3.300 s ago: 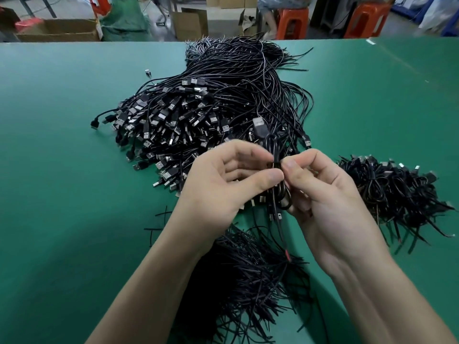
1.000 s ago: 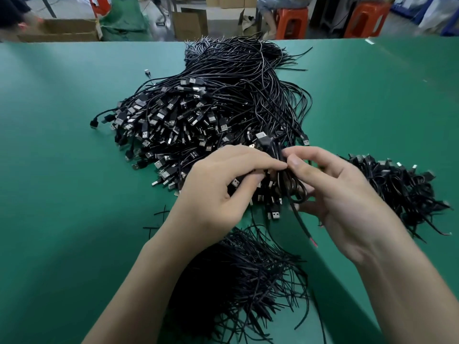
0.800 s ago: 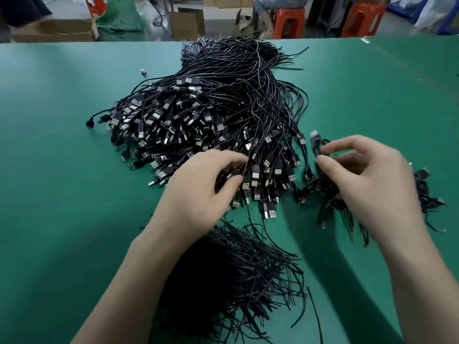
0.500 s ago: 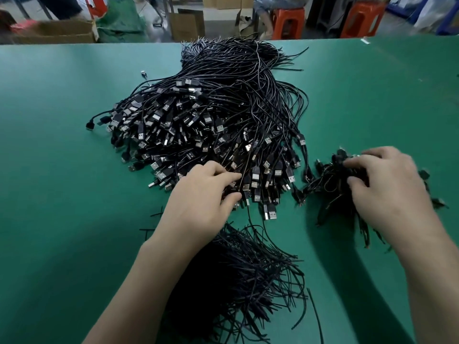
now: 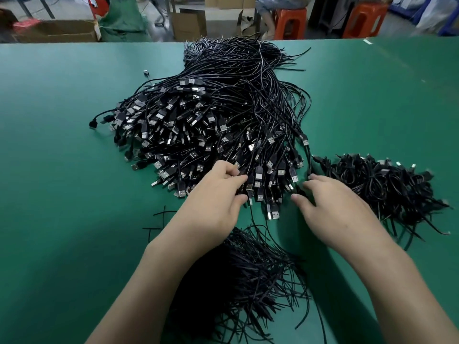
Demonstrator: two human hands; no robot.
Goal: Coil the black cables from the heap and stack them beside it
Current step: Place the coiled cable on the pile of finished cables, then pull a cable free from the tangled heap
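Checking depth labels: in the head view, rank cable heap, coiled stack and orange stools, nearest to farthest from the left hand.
1. Cable heap, touching the left hand.
2. Coiled stack, to its right.
3. Orange stools, beyond the table.

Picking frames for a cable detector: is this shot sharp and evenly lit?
Head view: the heap is sharp at centre, its metal plugs glinting. Head view: the background and the coiled stack at its right edge smear with blur. Head view: soft shadows under the left hand and right hand darken the green table.
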